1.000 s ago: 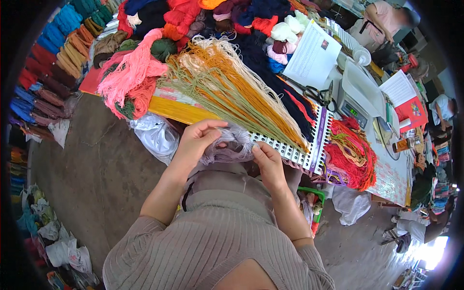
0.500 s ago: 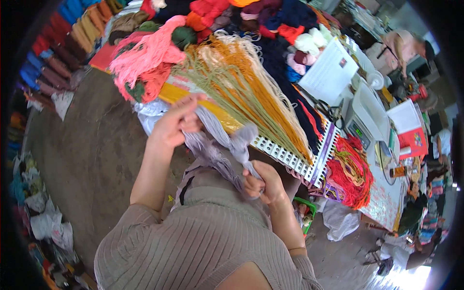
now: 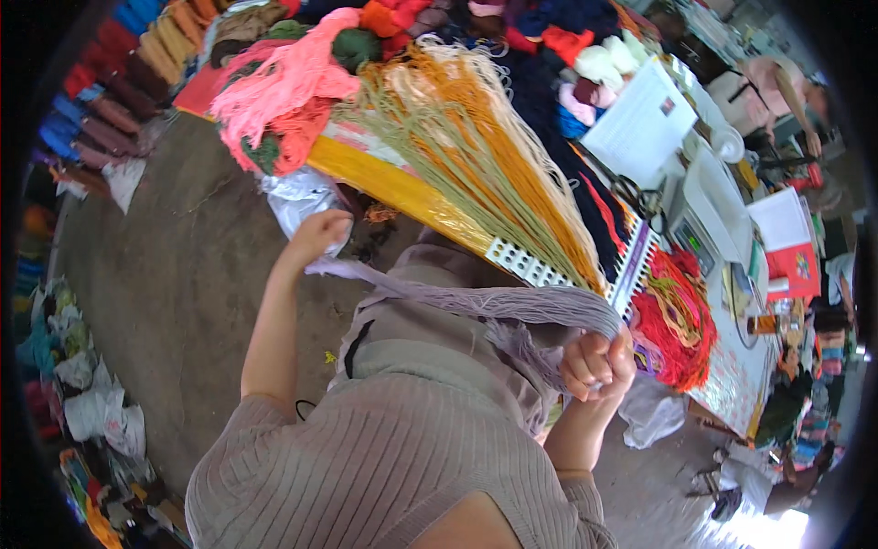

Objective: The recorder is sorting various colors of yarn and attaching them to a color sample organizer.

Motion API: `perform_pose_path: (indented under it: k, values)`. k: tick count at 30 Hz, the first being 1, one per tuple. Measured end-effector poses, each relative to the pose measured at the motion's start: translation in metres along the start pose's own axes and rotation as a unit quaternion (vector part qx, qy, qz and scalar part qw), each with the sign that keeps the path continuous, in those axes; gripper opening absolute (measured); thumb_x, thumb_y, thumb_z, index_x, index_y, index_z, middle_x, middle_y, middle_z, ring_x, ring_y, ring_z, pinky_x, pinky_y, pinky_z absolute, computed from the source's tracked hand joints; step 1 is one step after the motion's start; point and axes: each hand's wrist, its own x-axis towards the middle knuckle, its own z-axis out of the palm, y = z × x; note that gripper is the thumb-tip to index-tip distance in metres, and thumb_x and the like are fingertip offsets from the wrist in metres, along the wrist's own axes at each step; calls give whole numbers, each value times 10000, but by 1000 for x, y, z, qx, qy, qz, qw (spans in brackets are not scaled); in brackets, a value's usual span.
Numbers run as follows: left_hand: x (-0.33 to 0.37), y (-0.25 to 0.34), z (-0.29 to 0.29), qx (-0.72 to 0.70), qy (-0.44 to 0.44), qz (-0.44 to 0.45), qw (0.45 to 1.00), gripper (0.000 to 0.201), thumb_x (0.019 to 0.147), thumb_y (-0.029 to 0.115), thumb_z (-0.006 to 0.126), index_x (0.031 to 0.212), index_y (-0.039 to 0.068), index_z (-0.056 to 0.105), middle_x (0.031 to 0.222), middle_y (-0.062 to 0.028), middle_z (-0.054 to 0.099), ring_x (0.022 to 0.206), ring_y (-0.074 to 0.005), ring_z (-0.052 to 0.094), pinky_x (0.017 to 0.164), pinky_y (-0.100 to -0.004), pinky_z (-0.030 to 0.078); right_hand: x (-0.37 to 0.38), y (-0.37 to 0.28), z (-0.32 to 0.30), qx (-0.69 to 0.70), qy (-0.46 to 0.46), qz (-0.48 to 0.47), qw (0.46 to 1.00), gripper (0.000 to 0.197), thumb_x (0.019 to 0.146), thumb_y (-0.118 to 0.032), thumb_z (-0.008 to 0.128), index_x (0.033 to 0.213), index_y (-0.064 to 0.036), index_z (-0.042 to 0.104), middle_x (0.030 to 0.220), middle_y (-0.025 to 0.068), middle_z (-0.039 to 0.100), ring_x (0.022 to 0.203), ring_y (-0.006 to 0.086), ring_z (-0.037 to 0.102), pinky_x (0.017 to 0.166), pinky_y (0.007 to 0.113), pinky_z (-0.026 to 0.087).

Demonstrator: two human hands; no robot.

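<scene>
A skein of greyish-lilac yarn (image 3: 485, 300) stretches across in front of my waist. My right hand (image 3: 599, 364) is closed round its right end, near the table's corner, and loose strands hang below the fist. Its thin left end lies just under my left hand (image 3: 322, 233). That hand is closed with curled fingers, and whether any strand is in it is hidden. Beyond the skein, green, mustard and cream yarn lengths (image 3: 476, 156) lie over the table, their near ends at a white card with punched holes (image 3: 530, 263).
Pink yarn (image 3: 293, 91) is heaped at the table's left end. Red yarn (image 3: 681, 320) hangs at its right corner near black scissors (image 3: 637, 197) and a scale (image 3: 695, 233). A glass with amber liquid (image 3: 764, 325) stands farther right. Another person (image 3: 768, 87) works at the far right.
My right hand has moved right and drawn the skein out lengthwise. The bunched loop has opened into a long band. My left hand has shifted slightly down, and its fingers have curled.
</scene>
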Motion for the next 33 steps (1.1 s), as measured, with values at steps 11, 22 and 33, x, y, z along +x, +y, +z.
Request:
perform_pose_path:
  k: [11, 22, 33]
  values:
    - [-24, 145, 76, -383, -548, -1, 743, 739, 846, 651, 413, 950, -49, 624, 705, -83, 630, 500, -90, 515, 460, -234, 409, -5, -23, -15, -62, 112, -140, 982, 247, 933, -252, 514, 977, -15, 567, 497, -51, 341, 445, 74, 323, 406, 232, 350]
    - [-65, 215, -59, -700, -241, 329, 586, 502, 938, 239, 508, 1344, -3, 340, 632, -4, 438, 398, -44, 328, 379, -195, 265, 27, 44, -33, -497, 137, 11, 857, 251, 901, -118, 568, 1127, -7, 557, 982, 58, 622, 937, 117, 574, 839, 259, 456]
    - [-47, 188, 110, -146, -137, 278, 940, 366, 970, 304, 413, 1126, 33, 603, 1101, -88, 570, 1028, -205, 530, 888, -300, 393, 34, 98, -32, -430, 158, -16, 889, 153, 907, -78, 540, 1019, 21, 569, 882, 51, 564, 768, 95, 563, 676, 228, 473]
